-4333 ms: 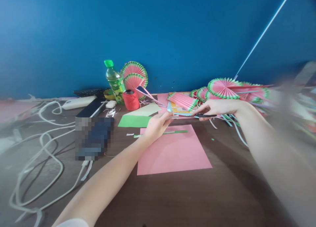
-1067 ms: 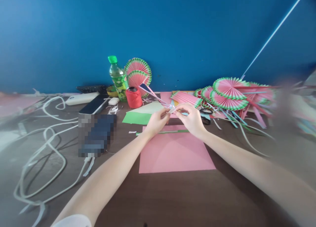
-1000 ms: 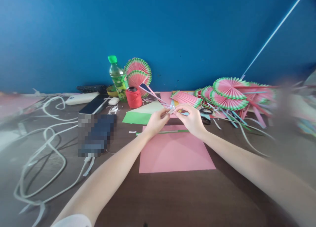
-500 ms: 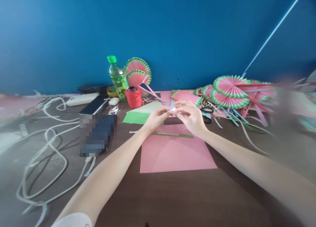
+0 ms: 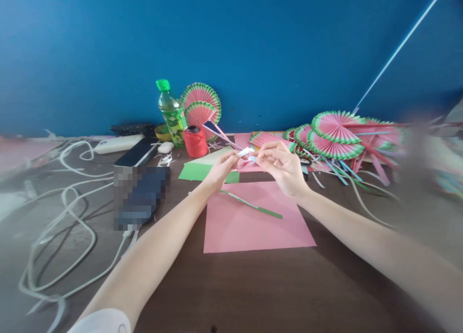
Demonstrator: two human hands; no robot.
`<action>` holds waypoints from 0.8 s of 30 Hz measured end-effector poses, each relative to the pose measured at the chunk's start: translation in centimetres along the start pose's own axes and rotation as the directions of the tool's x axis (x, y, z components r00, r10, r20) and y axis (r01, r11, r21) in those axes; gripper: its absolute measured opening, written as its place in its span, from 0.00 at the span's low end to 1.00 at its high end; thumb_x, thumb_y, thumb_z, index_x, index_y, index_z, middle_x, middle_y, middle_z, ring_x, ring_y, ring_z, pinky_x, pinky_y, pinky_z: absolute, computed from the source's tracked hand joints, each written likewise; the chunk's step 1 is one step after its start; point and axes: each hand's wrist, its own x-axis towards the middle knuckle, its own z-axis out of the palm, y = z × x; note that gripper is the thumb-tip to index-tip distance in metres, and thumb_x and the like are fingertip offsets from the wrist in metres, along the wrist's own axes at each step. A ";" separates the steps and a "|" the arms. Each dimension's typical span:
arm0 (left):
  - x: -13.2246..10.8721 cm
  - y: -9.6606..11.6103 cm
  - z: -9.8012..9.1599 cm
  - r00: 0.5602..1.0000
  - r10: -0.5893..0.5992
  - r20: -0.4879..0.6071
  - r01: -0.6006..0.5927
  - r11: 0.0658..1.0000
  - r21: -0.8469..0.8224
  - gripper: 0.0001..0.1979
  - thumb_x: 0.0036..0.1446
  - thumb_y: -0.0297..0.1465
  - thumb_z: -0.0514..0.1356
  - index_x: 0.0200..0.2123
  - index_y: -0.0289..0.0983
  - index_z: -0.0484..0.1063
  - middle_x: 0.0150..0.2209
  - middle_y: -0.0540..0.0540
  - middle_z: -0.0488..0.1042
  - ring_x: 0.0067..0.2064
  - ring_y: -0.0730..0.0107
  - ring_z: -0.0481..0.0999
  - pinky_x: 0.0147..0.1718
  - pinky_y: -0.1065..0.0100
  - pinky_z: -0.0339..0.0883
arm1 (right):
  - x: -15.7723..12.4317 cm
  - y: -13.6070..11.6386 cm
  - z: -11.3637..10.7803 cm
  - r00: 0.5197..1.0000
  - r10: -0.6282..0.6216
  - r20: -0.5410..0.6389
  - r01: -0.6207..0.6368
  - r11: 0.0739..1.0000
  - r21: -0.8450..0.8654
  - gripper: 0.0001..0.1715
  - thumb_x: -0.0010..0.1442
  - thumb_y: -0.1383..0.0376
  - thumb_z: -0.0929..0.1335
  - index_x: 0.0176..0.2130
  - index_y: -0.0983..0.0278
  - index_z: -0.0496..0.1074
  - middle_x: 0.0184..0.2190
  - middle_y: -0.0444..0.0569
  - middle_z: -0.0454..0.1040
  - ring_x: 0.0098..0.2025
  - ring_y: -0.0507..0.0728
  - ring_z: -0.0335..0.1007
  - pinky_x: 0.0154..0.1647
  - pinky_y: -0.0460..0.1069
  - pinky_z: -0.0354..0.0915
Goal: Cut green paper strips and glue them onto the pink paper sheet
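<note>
My left hand (image 5: 220, 168) and my right hand (image 5: 282, 166) meet above the far edge of a pink paper sheet (image 5: 256, 224). Both pinch a small white and pink paper strip (image 5: 246, 152) between their fingertips. A thin green strip (image 5: 253, 205) lies slanted on the pink sheet just below the hands. Behind the left hand lies a green paper sheet (image 5: 195, 172). Black scissors (image 5: 306, 162) rest on the table just past the right hand, partly hidden by it.
Pink and green pleated paper fans (image 5: 334, 132) pile up at the right; two more (image 5: 200, 104) lean on the blue wall. A green-capped bottle (image 5: 169, 112), a red spool (image 5: 195, 142), a blurred phone (image 5: 139, 198) and white cables (image 5: 61, 217) fill the left side.
The right hand let go of the scissors, now lying on the table, and joined the left on the small strip. Both hands have risen slightly. The green strip has swung to a slant.
</note>
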 end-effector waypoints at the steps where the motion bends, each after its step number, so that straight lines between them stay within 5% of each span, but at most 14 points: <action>1: 0.1 -0.1 0.0 0.999 0.012 -0.037 -0.012 1.000 -0.003 0.08 0.50 0.32 0.52 0.27 0.35 0.69 0.17 0.56 0.49 0.21 0.78 0.49 0.23 0.72 0.47 | 0.0 0.1 0.1 0.999 0.018 0.029 -0.018 1.000 -0.005 0.05 0.54 0.63 0.66 0.29 0.62 0.69 0.35 0.47 0.66 0.39 0.54 0.66 0.40 0.52 0.64; 4: 0.3 -0.1 0.0 0.986 0.035 -0.162 -0.036 0.999 -0.003 0.08 0.49 0.32 0.52 0.26 0.35 0.68 0.15 0.57 0.47 0.19 0.78 0.47 0.21 0.72 0.46 | -0.1 0.8 0.2 0.970 0.113 0.215 -0.084 0.987 -0.140 0.06 0.55 0.62 0.66 0.30 0.63 0.66 0.31 0.46 0.68 0.35 0.54 0.66 0.39 0.51 0.63; 8: 0.4 -0.4 -0.4 0.972 0.053 -0.230 -0.047 0.998 0.030 0.08 0.49 0.31 0.51 0.26 0.35 0.69 0.14 0.57 0.48 0.18 0.78 0.48 0.21 0.72 0.46 | -0.4 1.7 0.2 0.829 0.150 0.539 0.021 0.954 -0.298 0.15 0.49 0.60 0.70 0.35 0.63 0.65 0.33 0.47 0.69 0.37 0.55 0.64 0.41 0.52 0.61; 12: 0.7 -0.9 -1.4 0.977 0.071 -0.201 -0.059 0.996 0.063 0.08 0.49 0.29 0.51 0.27 0.35 0.70 0.14 0.56 0.51 0.18 0.78 0.51 0.21 0.73 0.49 | -0.6 2.0 -0.1 0.755 0.185 0.629 0.109 0.911 -0.399 0.22 0.45 0.58 0.72 0.39 0.63 0.64 0.36 0.47 0.68 0.40 0.58 0.61 0.44 0.54 0.59; 16: 1.0 0.0 -2.4 0.978 0.017 -0.209 0.011 0.991 0.135 0.11 0.53 0.33 0.50 0.25 0.36 0.68 0.13 0.56 0.53 0.18 0.77 0.54 0.22 0.72 0.52 | -0.3 2.1 -0.5 0.755 0.169 0.633 0.126 0.911 -0.393 0.24 0.46 0.56 0.71 0.40 0.62 0.63 0.35 0.47 0.67 0.40 0.57 0.62 0.41 0.52 0.60; 19: 0.9 1.7 -2.9 0.992 -0.017 -0.124 0.066 0.912 0.405 0.13 0.53 0.38 0.52 0.22 0.37 0.66 0.14 0.53 0.58 0.20 0.76 0.58 0.24 0.72 0.53 | -0.2 2.4 -0.7 0.777 0.133 0.615 0.130 0.922 -0.365 0.24 0.46 0.56 0.71 0.42 0.61 0.65 0.33 0.46 0.68 0.36 0.55 0.64 0.38 0.50 0.61; 24: 0.3 4.2 -3.3 0.985 -0.174 0.016 0.071 0.481 0.874 0.10 0.49 0.34 0.57 0.18 0.37 0.65 0.18 0.50 0.66 0.21 0.73 0.61 0.24 0.70 0.51 | -0.2 2.6 -0.5 0.891 0.039 0.453 0.103 0.953 -0.286 0.10 0.54 0.60 0.67 0.36 0.62 0.71 0.31 0.47 0.72 0.33 0.54 0.67 0.36 0.49 0.62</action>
